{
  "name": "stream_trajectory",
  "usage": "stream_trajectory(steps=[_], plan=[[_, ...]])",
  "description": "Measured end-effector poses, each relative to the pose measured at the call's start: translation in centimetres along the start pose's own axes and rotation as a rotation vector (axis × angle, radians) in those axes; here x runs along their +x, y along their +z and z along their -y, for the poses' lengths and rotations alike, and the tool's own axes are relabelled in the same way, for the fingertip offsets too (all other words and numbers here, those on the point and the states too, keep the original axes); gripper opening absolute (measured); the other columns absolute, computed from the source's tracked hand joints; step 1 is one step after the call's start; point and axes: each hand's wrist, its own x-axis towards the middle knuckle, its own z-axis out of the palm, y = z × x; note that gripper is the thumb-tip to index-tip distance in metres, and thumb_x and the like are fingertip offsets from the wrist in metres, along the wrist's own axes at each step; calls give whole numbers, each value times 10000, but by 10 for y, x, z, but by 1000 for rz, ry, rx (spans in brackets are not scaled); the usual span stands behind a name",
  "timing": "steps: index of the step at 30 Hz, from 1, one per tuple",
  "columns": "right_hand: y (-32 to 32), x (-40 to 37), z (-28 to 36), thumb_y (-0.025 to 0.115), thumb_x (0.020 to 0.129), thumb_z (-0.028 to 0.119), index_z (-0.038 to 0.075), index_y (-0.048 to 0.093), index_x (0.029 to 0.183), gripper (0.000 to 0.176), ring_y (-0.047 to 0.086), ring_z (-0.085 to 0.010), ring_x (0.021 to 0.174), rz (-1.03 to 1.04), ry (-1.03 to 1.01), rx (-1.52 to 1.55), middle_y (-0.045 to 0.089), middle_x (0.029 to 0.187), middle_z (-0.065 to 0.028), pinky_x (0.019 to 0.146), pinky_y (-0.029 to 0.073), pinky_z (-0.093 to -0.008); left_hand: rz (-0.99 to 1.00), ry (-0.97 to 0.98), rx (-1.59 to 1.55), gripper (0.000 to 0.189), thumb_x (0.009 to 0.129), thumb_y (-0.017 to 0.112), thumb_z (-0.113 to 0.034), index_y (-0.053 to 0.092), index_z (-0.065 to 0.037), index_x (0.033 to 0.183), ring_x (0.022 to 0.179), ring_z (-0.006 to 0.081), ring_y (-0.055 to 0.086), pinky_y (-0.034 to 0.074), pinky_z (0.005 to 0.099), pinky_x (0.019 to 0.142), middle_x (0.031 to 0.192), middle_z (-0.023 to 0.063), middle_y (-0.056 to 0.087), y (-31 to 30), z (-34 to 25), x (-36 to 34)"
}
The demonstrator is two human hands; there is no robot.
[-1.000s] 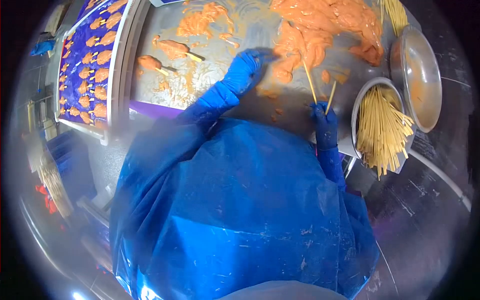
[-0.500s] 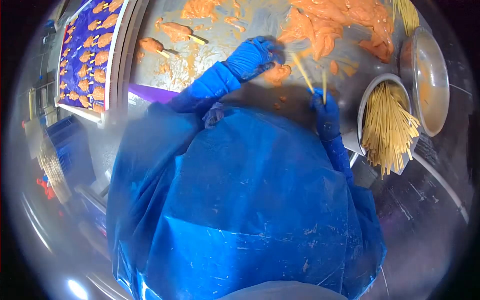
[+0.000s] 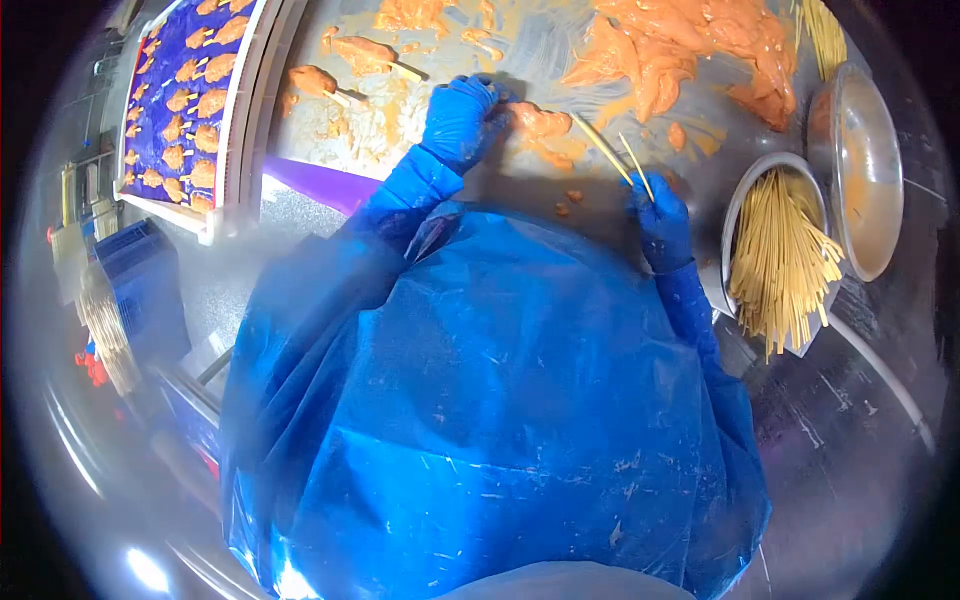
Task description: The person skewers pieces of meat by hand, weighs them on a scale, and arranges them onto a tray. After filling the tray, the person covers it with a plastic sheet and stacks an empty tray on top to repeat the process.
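Observation:
My left hand [image 3: 462,122], in a blue glove, is closed on the left end of a piece of raw marinated meat [image 3: 540,122] lying on the metal table. Its curled fingers hide that end. To the right, my gloved right hand [image 3: 662,222] grips wooden skewers [image 3: 601,148]. Two of them stick up out of the fingers, pointing away and leftward, their tips apart. The longer skewer reaches close to the right end of the meat piece. Beyond my left hand lie two skewered meat pieces [image 3: 360,54] with stick ends showing.
A large pile of raw meat [image 3: 690,50] spreads across the back. At right stand a metal container of skewers [image 3: 780,260] and a metal bowl [image 3: 868,170]. On the left, a tray [image 3: 228,180] lined in purple carries several rows of skewered meat. A blue crate [image 3: 145,290] sits lower left.
My left hand has moved left and closed, and the meat piece has shifted left and slightly away with it. The skewers in my right hand now lean further left.

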Motion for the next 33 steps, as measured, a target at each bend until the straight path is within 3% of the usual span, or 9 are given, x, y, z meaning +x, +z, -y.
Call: stream_trajectory(steps=[4, 6, 9, 16, 18, 22, 24, 31, 33], plan=[[-13, -1, 6, 533, 943, 184, 77, 624, 1045, 173, 566, -162, 714, 10, 122, -3, 596, 776, -46, 663, 459, -353, -237, 133, 8, 246, 738, 702, -236, 695, -156, 971, 906, 335, 580, 463, 450, 788, 988, 82, 647, -5, -29, 0], [-18, 8, 1, 546, 967, 156, 42, 661, 1147, 242, 586, -119, 781, 91, 88, -38, 658, 891, -21, 725, 489, -272, -200, 133, -40, 225, 731, 701, -190, 705, -172, 955, 896, 325, 577, 465, 442, 790, 969, 71, 650, 15, -35, -1], [-21, 13, 2, 545, 966, 169, 41, 671, 1125, 240, 602, -125, 816, 88, 39, -217, 677, 940, -32, 754, 492, -282, -137, 116, -159, 235, 727, 681, -130, 729, -210, 943, 916, 309, 570, 468, 430, 793, 956, 53, 663, 33, -30, 4], [-25, 21, 1, 546, 964, 171, 41, 672, 1119, 238, 602, -121, 821, 49, 89, -235, 679, 924, -54, 771, 490, -294, -170, 153, -203, 207, 740, 672, -132, 721, -206, 927, 912, 291, 577, 462, 416, 828, 953, 25, 672, 31, -28, 4], [-25, 20, -3, 557, 956, 158, 45, 674, 1117, 229, 602, -119, 829, 57, -66, -304, 683, 936, -48, 768, 487, -291, -172, 204, -166, 178, 753, 674, -154, 715, -190, 922, 912, 279, 583, 454, 414, 847, 959, 23, 675, 34, -25, 6], [-24, 21, -10, 571, 948, 149, 38, 670, 1122, 229, 598, -110, 828, 65, -16, -249, 681, 924, -44, 757, 487, -287, -166, 259, -177, 155, 771, 669, -170, 711, -175, 920, 919, 264, 596, 450, 412, 852, 963, 21, 679, 40, -18, 8], [-25, 22, -12, 584, 944, 149, 29, 664, 1129, 235, 579, -95, 800, 64, -136, -197, 670, 901, -33, 736, 483, -275, -182, 274, -186, 138, 783, 660, -169, 707, -168, 914, 926, 253, 607, 446, 404, 857, 967, 21, 680, 38, -20, 9], [-23, 23, -8, 579, 947, 155, 20, 659, 1134, 244, 580, -93, 786, 118, 26, -312, 665, 896, -21, 725, 483, -263, -171, 274, -185, 131, 788, 657, -179, 705, -172, 910, 923, 249, 615, 444, 398, 861, 957, 20, 678, 40, -20, 10], [-21, 24, 1, 579, 945, 158, 22, 662, 1123, 238, 583, -98, 760, 145, -46, -140, 663, 868, -17, 709, 485, -266, -196, 284, -156, 135, 783, 656, -183, 704, -176, 908, 919, 247, 614, 443, 401, 860, 958, 16, 675, 40, -21, 10]])
